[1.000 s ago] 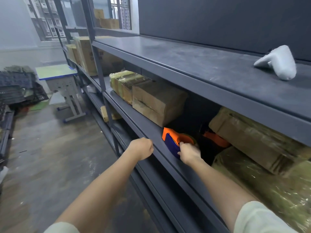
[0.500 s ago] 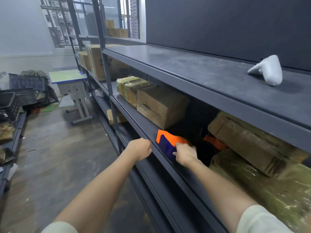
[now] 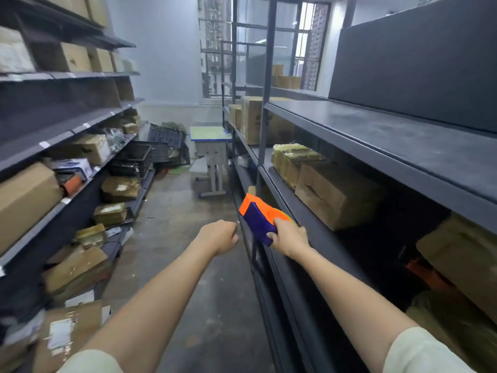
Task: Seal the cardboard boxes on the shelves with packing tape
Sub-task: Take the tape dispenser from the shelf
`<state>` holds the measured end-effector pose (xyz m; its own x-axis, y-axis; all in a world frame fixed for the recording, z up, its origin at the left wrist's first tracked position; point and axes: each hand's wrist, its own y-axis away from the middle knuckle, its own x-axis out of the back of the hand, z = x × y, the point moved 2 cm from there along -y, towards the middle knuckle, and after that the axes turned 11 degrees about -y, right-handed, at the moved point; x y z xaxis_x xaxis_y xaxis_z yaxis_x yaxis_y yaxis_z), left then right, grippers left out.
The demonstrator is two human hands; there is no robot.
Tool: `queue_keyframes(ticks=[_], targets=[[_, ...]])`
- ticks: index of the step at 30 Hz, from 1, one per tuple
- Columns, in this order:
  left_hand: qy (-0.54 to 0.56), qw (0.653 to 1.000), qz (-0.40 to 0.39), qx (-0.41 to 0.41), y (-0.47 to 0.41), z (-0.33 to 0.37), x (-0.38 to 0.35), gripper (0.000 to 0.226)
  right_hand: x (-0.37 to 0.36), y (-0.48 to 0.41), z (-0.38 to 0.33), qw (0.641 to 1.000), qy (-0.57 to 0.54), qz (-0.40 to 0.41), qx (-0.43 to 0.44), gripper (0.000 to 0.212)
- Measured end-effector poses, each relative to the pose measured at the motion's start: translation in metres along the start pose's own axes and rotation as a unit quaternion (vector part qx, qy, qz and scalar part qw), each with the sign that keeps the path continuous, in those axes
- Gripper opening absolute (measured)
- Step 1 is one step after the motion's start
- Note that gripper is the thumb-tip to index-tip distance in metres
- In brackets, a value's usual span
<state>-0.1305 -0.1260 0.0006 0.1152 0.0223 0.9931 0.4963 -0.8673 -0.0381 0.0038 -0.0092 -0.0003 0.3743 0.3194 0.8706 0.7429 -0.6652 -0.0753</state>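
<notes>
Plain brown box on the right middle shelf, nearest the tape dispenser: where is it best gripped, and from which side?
From the aisle, probably with the left hand, since the right hand holds the tape dispenser. Grip the brown box at its near end: that end stands clear, while the far end sits by the wrapped parcels and the upper shelf overhangs the top.

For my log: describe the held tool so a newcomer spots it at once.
Start at the dark metal shelving on the right. At its front edge, the right hand grips a tape dispenser. Its orange-and-blue body stands out from the brown boxes.
</notes>
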Motion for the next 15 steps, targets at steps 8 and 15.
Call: queue_keyframes(ticks=[8, 15], targets=[[0.431, 0.876, -0.026, 0.216, 0.051, -0.077, 0.004, 0.040, -0.041, -0.013, -0.106, 0.982, -0.149, -0.072, 0.086, 0.027], [0.625, 0.743, 0.015, 0.241, 0.070, -0.110, 0.015, 0.020, -0.062, -0.014, -0.150, 0.954, -0.254, -0.109, 0.114, 0.025]])
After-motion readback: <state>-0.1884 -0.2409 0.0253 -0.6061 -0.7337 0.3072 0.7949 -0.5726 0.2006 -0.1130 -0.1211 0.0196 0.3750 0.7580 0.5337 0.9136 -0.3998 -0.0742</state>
